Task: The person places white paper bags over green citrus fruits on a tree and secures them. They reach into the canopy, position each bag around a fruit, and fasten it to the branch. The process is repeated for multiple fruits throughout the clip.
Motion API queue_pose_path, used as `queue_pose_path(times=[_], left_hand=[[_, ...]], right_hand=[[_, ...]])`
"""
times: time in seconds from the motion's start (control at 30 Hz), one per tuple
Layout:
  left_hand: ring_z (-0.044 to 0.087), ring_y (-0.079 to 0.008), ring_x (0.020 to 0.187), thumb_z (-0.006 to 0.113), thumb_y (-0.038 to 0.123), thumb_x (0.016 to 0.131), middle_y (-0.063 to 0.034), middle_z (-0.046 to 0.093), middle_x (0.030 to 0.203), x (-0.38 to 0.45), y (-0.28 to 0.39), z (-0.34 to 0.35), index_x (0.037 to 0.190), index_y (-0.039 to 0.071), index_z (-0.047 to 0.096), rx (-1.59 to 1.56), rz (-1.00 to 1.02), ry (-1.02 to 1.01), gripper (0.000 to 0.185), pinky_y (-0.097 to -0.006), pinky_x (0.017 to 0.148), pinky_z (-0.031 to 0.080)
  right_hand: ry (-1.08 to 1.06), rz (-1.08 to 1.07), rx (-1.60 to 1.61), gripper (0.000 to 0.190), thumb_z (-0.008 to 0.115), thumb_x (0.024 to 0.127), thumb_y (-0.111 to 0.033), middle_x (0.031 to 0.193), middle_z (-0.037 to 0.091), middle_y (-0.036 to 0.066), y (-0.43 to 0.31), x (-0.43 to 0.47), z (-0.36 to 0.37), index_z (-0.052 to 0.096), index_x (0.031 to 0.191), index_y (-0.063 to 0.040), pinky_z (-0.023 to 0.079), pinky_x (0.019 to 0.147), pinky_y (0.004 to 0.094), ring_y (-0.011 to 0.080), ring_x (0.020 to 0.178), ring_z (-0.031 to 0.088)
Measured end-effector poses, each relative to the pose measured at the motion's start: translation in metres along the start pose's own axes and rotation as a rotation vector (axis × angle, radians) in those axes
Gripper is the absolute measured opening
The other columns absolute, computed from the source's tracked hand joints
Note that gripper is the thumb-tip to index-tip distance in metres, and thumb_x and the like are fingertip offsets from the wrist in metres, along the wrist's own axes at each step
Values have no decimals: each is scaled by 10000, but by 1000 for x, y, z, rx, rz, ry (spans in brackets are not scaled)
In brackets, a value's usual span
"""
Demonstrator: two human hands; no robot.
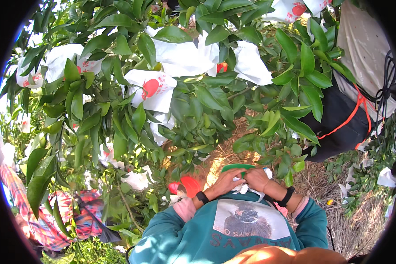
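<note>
My left hand point(227, 181) and my right hand point(257, 178) meet in front of my waist, fingertips close together. Under and between the fingers shows crumpled white material point(242, 188), perhaps paper or cloth. Behind them is the rim of a green object point(238, 167), mostly hidden by my hands. Which fingers grip what cannot be made out. A red object point(189, 186) lies beyond my left wrist. Ahead, white printed fruit bags point(150, 89) hang among the glossy leaves of a tree.
A person in a plaid shirt point(89, 214) is at the lower left, partly behind leaves. A black and pale bag point(340, 115) with red cords hangs at the right. Leafy branches point(204, 99) reach close above my hands. Dry grass point(359, 227) covers the ground at the lower right.
</note>
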State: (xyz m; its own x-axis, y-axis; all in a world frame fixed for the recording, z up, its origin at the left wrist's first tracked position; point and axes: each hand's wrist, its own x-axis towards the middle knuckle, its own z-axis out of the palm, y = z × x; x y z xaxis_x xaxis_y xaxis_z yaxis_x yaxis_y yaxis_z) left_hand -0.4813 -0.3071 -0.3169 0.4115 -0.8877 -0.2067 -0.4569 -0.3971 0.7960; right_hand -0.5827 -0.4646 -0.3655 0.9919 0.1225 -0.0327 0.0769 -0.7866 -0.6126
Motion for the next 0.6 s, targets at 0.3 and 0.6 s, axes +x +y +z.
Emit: queue_pose_path(times=[0.3,0.6], left_hand=[[607,-262,937,684,96,836,-102,625,993,-10,-6,-24,961,21,644,-59,149,127,152,-330,834,474],[643,-291,947,684,146,850,-134,666,1014,-5,-20,-28,939,42,521,-185,27,65,213,-366,818,492]], right_hand=[[388,-14,-1,105,673,650,-157,731,610,88,-15,10,-25,600,649,-81,484,683,395,278,745,617],[451,172,156,160,715,710,-166,715,619,97,-31,11,-36,585,691,-76,488,626,422,317,738,619]])
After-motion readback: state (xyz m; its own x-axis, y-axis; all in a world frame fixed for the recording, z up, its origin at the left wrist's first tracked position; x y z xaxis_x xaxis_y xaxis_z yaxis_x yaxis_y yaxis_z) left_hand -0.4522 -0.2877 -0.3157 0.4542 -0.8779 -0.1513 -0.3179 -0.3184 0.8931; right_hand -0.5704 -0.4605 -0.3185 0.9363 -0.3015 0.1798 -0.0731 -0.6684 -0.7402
